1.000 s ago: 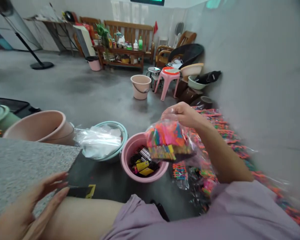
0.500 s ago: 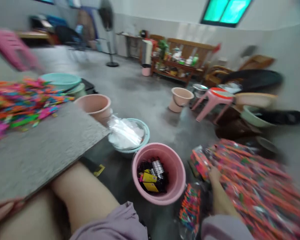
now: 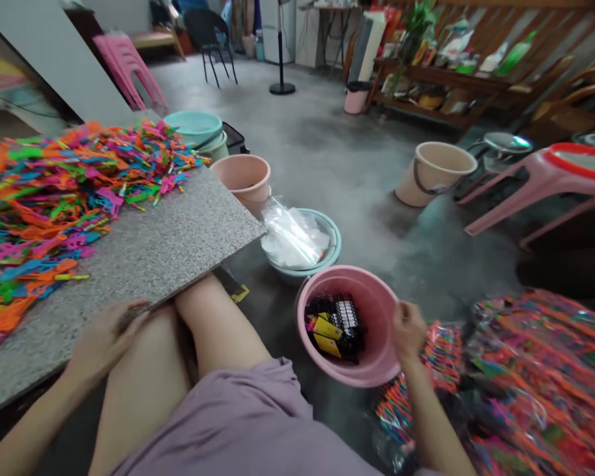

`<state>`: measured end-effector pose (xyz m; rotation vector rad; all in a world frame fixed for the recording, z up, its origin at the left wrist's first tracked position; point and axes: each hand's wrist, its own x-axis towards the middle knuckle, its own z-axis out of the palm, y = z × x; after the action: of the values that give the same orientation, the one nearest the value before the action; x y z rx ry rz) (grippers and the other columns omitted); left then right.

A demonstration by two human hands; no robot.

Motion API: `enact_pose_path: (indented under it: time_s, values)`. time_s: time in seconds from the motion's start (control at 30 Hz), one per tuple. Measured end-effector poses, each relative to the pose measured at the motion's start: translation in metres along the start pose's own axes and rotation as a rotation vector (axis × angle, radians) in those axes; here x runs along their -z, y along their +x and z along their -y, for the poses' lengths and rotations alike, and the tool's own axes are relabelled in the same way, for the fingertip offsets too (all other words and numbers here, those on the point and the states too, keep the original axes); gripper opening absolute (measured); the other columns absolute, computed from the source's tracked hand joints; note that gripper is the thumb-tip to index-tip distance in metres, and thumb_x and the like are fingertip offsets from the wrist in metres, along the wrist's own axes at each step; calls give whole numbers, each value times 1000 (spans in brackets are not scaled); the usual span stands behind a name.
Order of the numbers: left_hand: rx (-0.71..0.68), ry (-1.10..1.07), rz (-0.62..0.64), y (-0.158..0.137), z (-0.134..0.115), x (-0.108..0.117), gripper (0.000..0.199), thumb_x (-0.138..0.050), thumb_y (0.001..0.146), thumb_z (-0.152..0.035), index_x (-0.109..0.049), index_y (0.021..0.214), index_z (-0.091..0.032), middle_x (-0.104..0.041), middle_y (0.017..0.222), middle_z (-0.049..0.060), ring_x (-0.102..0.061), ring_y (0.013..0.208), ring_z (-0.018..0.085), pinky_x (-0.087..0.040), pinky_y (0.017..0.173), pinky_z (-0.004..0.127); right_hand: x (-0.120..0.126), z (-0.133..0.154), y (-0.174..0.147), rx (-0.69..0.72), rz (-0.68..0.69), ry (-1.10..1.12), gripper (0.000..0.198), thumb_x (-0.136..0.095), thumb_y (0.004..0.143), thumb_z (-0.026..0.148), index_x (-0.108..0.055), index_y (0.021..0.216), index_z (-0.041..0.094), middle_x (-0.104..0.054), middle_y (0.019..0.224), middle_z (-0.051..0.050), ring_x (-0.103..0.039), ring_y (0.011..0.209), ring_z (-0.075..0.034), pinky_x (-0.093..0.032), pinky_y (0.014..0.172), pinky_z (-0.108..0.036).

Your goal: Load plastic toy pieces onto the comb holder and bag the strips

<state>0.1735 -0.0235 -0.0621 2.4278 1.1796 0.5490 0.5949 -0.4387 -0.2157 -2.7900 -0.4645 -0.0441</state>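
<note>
My right hand is closed at the right rim of the pink bucket, its fingers curled over that edge. Inside the bucket lie black bundles with yellow labels and a white strip. Over on the left, my left hand has its fingers bent around the front edge of the speckled grey tabletop, just above my thigh. A heap of small bright plastic pieces in orange, green, pink and blue covers the table's far left part; their exact kind is unclear.
Clear bags of colourful pieces pile up on the floor at right, with smaller bags beside my right forearm. A blue basin holds clear plastic bags. Beyond stand a peach bucket, a beige bucket and a pink stool.
My right hand has come back from the bagged pieces on the floor to the pink bucket's rim. My left hand shows further along the table edge. The view has swung toward the left.
</note>
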Motion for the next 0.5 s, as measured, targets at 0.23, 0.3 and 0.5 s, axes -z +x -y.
enact_pose_path:
  time_s: [0.23, 0.3, 0.5]
  values:
    - [-382, 25, 213, -16, -7, -45, 37, -49, 88, -51, -65, 110, -26, -67, 110, 7, -66, 100, 25, -52, 91, 37, -78, 82, -35, 157, 853, -249, 27, -60, 85, 23, -68, 105, 7, -69, 103, -21, -65, 92, -25, -43, 74, -29]
    - [-385, 44, 207, -25, 9, -38, 35, -50, 88, -48, -66, 110, -26, -68, 109, 8, -67, 99, 26, -53, 91, 37, -77, 78, -36, 193, 879, -242, 20, -57, 87, 21, -70, 99, 11, -71, 97, -17, -66, 91, -23, -41, 73, -27]
    - [-280, -11, 176, -41, 36, -12, 34, -52, 87, -48, -65, 112, -29, -70, 103, 5, -69, 93, 24, -55, 85, 32, -12, 55, 9, 239, 670, -279, 29, -43, 93, 18, -63, 113, 12, -70, 97, -18, -66, 90, -24, -41, 71, -29]
